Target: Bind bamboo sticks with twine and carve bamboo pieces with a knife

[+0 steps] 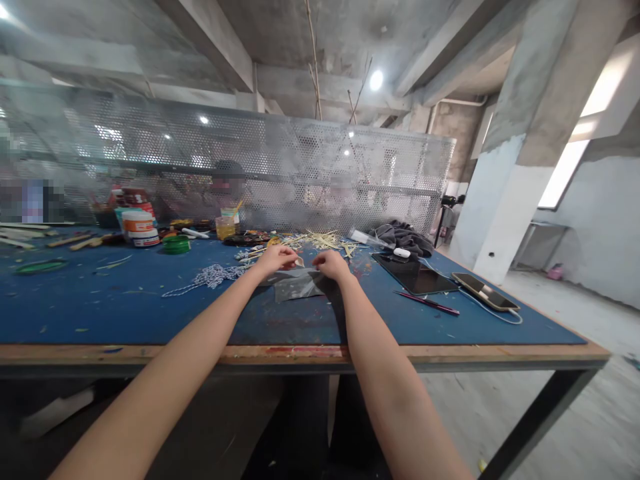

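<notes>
Both my arms reach over the blue-topped table (210,320). My left hand (278,259) is closed in a pinch, with a small pale piece (299,262) at its fingertips; its kind is too small to tell. A short gap to the right, my right hand (332,264) has its fingers curled together, and what they hold, if anything, is hidden. Beneath the two hands lies a thin grey sheet (298,287), flat on the table. Beyond my hands spreads a heap of thin straw-coloured strips (323,239). Blue-and-white cord (215,275) lies bunched left of my left hand.
Paint jars (141,229), a green tape roll (177,245) and a cup of yellowish liquid (226,227) stand left. On the right are a tablet (415,272), a pen (427,303), a cabled phone (485,291) and dark cloth (406,238). A perforated metal screen (280,167) borders the back.
</notes>
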Tool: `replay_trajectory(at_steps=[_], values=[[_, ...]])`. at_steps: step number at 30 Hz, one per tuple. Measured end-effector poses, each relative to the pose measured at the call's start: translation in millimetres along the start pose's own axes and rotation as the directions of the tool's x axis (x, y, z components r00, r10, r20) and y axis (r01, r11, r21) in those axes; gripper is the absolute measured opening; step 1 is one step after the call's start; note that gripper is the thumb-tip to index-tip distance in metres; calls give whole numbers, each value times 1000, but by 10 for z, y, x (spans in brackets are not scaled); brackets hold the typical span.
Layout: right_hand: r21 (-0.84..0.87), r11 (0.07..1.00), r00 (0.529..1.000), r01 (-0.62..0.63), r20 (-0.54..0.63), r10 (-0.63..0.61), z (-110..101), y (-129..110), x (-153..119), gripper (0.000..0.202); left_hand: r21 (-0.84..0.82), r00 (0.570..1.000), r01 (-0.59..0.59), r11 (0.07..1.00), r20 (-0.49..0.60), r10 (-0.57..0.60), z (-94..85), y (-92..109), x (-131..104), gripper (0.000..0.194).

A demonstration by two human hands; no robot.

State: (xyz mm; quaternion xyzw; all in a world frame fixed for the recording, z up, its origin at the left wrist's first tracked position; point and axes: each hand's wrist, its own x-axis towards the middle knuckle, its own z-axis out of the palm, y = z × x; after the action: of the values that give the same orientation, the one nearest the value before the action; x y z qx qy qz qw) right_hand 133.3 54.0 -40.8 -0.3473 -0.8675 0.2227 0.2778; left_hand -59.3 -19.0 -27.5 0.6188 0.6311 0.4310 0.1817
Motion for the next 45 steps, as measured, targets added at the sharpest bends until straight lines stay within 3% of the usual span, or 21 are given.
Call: replay_trajectory(at_steps=[3, 9, 14, 17, 21, 25, 29, 33, 38, 41, 45], values=[[-49, 997, 997, -60, -51, 58, -41, -45, -29, 29, 34, 993, 32, 999, 115, -36, 11, -13, -4, 22], [-105, 984, 983, -141, -136, 126, -125, -62, -52, 30, 143, 973, -8, 990, 229, -25, 37, -17, 5, 22], [-140, 981, 984, -136, -130, 118, -607, 276, -236, 29, 242, 953, -82, 967, 302, 5, 47, -21, -5, 21], [-144, 986, 996, -78, -48, 71, -1018, 555, -557, 27, 279, 947, -121, 953, 321, 26, 47, -41, -3, 22], [-205, 979, 999, -19, -35, 12, -1414, 910, -1271, 23, 306, 943, -171, 937, 327, 65, 57, -42, -1, 24], [-328, 939, 980, -104, -193, 41, -1530, 1218, -1970, 28, 315, 931, -228, 921, 349, 111, 94, 13, -14, 24], [-407, 902, 972, -145, -227, 54, -1473, 1345, -2263, 34, 307, 909, -272, 912, 393, 139, 135, 75, -58, 24], [-430, 896, 978, -109, -208, 18, -1402, 1227, -2237, 29, 303, 901, -292, 907, 407, 154, 143, 115, -92, 24], [-423, 906, 983, 2, -167, -80, -1275, 796, -2029, 24, 310, 904, -303, 901, 392, 169, 120, 135, -82, 24], [-428, 895, 978, 123, -98, -182, -1170, 470, -1809, 31, 295, 900, -315, 902, 395, 185, 118, 138, -83, 25], [-465, 834, 953, 298, 87, -292, -988, 140, -1453, 28, 273, 892, -323, 906, 409, 195, 131, 137, -91, 26]])
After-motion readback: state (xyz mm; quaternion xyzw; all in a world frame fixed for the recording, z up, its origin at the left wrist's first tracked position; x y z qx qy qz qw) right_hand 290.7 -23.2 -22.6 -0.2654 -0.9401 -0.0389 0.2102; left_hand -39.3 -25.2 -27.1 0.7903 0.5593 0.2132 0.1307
